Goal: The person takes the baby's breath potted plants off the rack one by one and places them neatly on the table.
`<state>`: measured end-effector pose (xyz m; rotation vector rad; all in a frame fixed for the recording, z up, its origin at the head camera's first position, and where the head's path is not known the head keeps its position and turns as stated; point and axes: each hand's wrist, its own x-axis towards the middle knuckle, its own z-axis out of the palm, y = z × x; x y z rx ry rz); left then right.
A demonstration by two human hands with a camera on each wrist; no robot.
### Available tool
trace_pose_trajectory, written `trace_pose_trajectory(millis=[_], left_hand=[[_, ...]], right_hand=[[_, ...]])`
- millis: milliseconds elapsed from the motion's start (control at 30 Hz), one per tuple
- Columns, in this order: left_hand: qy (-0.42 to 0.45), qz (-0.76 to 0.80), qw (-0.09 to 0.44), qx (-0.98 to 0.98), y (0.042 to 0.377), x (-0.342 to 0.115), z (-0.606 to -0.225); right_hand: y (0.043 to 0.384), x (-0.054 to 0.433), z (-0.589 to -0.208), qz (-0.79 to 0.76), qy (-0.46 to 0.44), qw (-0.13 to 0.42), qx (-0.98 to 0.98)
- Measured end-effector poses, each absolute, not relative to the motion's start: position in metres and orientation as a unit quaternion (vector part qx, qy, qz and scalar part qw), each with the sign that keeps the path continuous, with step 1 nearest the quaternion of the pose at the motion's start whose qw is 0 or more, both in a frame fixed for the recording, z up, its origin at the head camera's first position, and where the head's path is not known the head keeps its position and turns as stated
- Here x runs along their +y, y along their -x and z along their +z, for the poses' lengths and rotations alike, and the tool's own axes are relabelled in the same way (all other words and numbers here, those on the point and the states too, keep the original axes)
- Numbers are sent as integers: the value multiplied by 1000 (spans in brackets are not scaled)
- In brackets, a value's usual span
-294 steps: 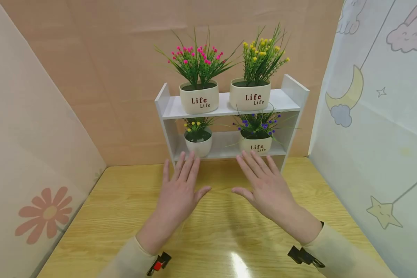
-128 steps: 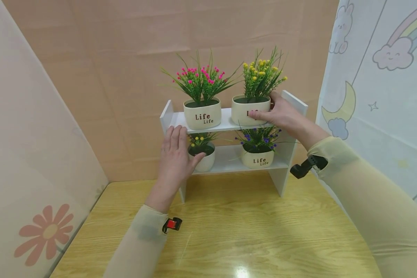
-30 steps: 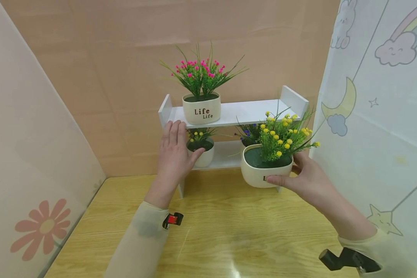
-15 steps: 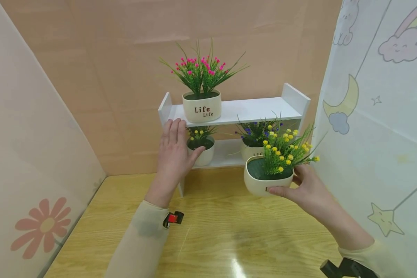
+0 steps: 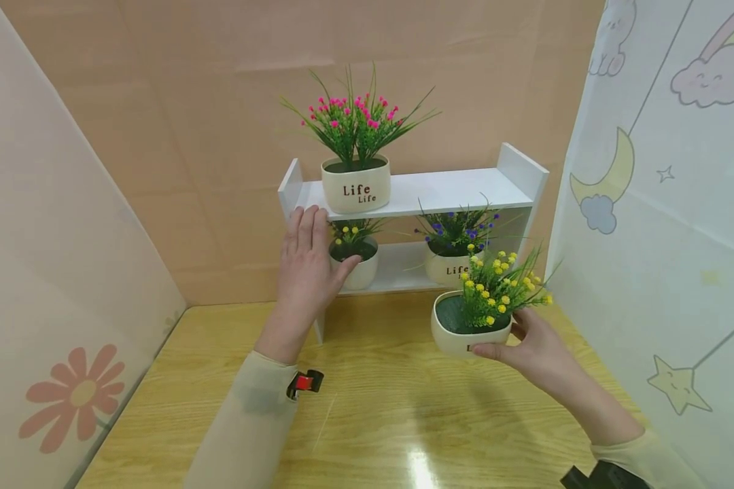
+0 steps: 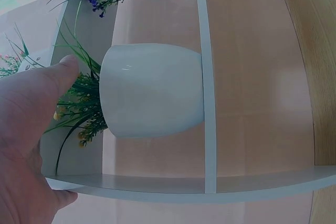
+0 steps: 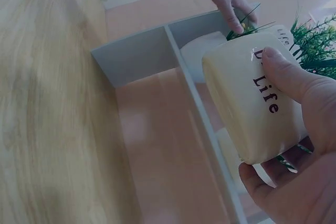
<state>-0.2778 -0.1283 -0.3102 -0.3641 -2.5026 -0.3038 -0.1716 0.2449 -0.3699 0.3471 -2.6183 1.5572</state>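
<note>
My right hand [image 5: 544,353] grips a cream oval pot of yellow flowers [image 5: 471,326], thumb on its lettered front and fingers behind. The pot is tilted in the air before the white two-tier shelf [image 5: 452,190]; in the right wrist view its "Life" lettering [image 7: 265,95] shows. My left hand [image 5: 308,275] rests on the shelf's left front corner, fingers fairly straight, thumb spread toward a small white pot [image 5: 361,272] on the lower tier. In the left wrist view, that white pot [image 6: 152,90] stands beside the thumb and a fingertip reaches outside the side panel.
A matching pot of pink flowers [image 5: 356,187] stands at the left of the top tier. Another with purple flowers [image 5: 449,268] sits at the lower right, partly behind the held plant. Wooden table [image 5: 367,421] lies beneath; a patterned right wall [image 5: 660,272] rises near my right arm.
Earlier the yellow-flowered pot stood on the top tier. My right hand took hold of it and brought it forward and down, still sinking slightly. My left hand moved onto the shelf corner and stays there.
</note>
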Motion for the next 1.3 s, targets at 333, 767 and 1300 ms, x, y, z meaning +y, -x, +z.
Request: trace_pose_trajectory(millis=[333, 767, 1300], left_hand=[[134, -115, 288, -941, 279, -128, -310], [128, -112, 289, -942, 280, -127, -310], [132, -120, 292, -939, 282, -127, -310]], right_hand=[[176, 251, -398, 503, -104, 32, -858], [183, 265, -429, 500, -99, 17, -860], [196, 287, -464, 489, -53, -16, -871]])
